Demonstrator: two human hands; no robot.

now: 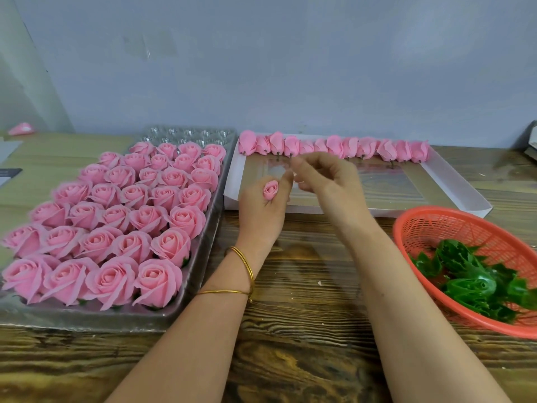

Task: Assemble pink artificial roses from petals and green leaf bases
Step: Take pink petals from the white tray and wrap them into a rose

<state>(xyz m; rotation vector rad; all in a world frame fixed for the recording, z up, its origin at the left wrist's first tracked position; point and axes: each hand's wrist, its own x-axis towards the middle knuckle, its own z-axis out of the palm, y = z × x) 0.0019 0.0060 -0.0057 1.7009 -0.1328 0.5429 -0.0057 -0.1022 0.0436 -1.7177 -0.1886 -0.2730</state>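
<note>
- Far L: clear tray (203,251) on the wood table (305,286), filled w/ rows of finished pink roses (116,228).
- L hand (261,216), just R of the tray: fingers wrapped round a small pink bud (270,189), gripping it upright.
- R hand (325,181) just beside it, over the white box (453,184): fingers bent, tips blurred, can't tell if pinching anything.
- Petal pieces (334,146) lined along the box's far edge.
- Far R: red basket (430,210) w/ green leaf bases (470,277), near the R forearm.

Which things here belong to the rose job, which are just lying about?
Job: rose bud in left hand; right hand; petal row; leaf bases; orange basket; finished roses in tray.
Lying about: pink object far left; dark object right edge.
</note>
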